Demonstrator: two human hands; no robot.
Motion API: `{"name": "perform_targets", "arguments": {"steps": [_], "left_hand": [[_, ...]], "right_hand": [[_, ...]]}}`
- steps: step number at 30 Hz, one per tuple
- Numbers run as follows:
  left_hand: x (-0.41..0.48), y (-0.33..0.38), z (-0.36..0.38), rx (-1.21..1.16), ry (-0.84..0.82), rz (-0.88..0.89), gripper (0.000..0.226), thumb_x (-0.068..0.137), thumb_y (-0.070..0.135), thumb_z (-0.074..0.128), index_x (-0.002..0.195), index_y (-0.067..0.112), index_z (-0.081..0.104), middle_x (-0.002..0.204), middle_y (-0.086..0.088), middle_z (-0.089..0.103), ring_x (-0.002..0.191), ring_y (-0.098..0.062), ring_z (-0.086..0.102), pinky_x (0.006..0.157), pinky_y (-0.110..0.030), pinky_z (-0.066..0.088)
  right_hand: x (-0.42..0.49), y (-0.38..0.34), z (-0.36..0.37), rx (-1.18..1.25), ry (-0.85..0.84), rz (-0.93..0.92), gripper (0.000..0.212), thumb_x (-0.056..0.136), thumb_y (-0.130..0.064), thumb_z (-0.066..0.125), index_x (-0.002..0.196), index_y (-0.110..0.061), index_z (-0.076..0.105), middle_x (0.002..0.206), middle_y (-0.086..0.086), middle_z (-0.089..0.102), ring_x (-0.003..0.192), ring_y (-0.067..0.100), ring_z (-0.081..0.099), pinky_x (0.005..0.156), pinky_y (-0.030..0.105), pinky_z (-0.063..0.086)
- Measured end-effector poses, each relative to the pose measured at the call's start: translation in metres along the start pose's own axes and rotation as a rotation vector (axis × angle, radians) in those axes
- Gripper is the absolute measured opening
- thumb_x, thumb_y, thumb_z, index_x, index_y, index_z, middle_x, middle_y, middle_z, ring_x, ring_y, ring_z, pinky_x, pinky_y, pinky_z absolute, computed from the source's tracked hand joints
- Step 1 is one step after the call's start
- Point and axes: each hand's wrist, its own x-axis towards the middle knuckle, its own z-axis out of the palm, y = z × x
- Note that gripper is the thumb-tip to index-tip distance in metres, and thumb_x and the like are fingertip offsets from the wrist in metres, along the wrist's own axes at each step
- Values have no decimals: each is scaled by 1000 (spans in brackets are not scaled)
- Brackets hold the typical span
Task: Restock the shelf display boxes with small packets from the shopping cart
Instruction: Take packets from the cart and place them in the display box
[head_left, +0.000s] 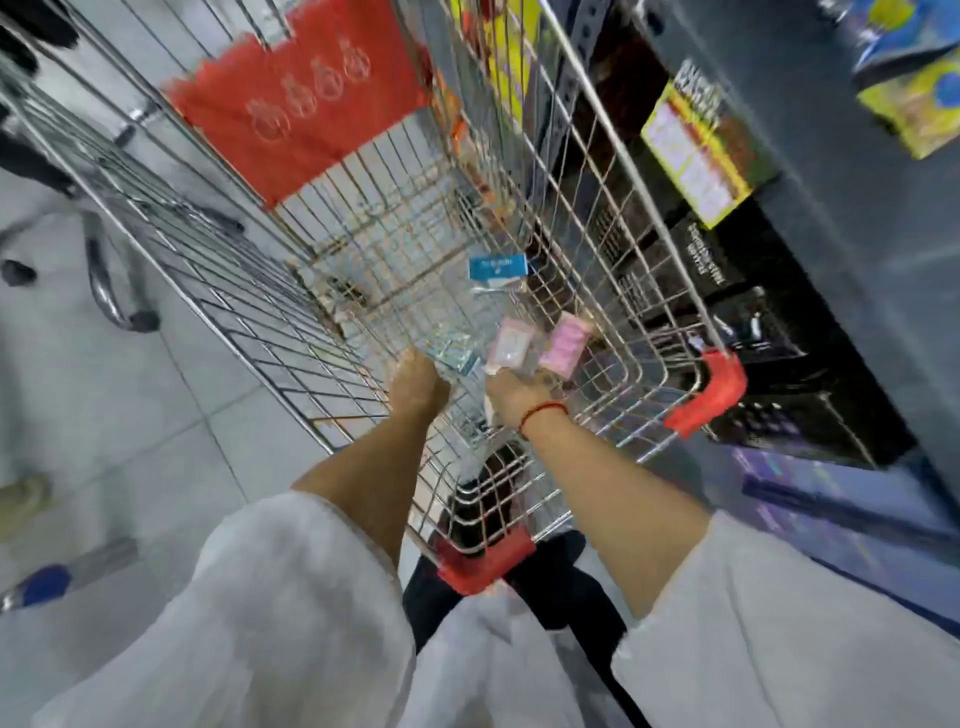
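Both hands down inside the shopping cart (613, 218), a wire basket with red plastic corner guards, taken here as the landmark for everything else.

Left hand (418, 387) low in the cart near its left wall, fingers curled down toward a clear, bluish packet (454, 351) on the cart floor; touching or just above it, cannot tell which, and grip width not readable through the blur.

Right hand (514, 389) close beside the left, deeper toward the cart's right wall, a red string bracelet (540, 413) at the wrist. Fingers closed around the lower ends of small packets: a pale pink packet (511, 345) and a brighter pink packet (566, 343), fanned upward side by side from the grip, almost touching.

Farther along the cart floor, toward the front, a blue-topped packet (496, 270) lying apart from the hands.

At the cart's far end, a red panel (311, 119) with faint printed figures, hanging on the wire.

Right of the cart, close against its wall, dark shelving (857, 260) with black display boxes (769, 374) on a level beside the basket, a yellow-labelled box (696, 156) on the level above them, and yellow and blue bags (914, 104) higher still.

Left of the cart, pale floor tiles (156, 389). White sleeves (291, 597) on both forearms, nearest the camera, just short of the cart's handle end.
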Motion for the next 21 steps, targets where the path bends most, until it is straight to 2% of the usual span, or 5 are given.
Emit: {"name": "perform_targets", "arguments": {"steps": [5, 8, 13, 18, 21], "left_hand": [[18, 11, 19, -134, -1, -254, 75, 90, 40, 53, 142, -6, 23, 146, -23, 29, 128, -36, 38, 101, -43, 42], [27, 8, 32, -112, 21, -293, 69, 93, 44, 44, 141, -3, 28, 151, -27, 23, 137, -44, 23, 109, -52, 31], [33, -2, 43, -380, -9, -400, 58, 89, 39, 53, 125, -7, 49, 132, -27, 51, 124, -41, 46, 106, -45, 38], [17, 7, 28, -538, 92, -485, 73, 81, 57, 55, 122, -2, 51, 113, -19, 58, 95, -25, 60, 80, -34, 53], [-5, 19, 10, -598, 265, -466, 77, 80, 56, 58, 124, -6, 45, 118, -22, 56, 106, -33, 55, 93, -43, 50]], "right_hand": [[25, -16, 15, -249, 69, -9, 28, 93, -7, 49, 120, -6, 53, 124, 12, 57, 118, 28, 50, 88, 38, 50], [38, -16, 22, -336, 170, -6, 26, 90, -11, 53, 116, -9, 52, 119, 10, 60, 112, 25, 52, 78, 33, 51], [44, -15, 25, -360, 181, -46, 23, 93, -15, 50, 113, -5, 52, 112, 10, 64, 96, 22, 63, 67, 29, 52], [23, 2, -19, 18, 270, -36, 49, 79, -17, 71, 119, -2, 48, 122, 15, 51, 99, 27, 57, 78, 32, 50], [-3, 15, -40, 252, 353, 21, 57, 74, -23, 76, 119, -1, 50, 136, 17, 39, 98, 27, 56, 83, 34, 51]]}}
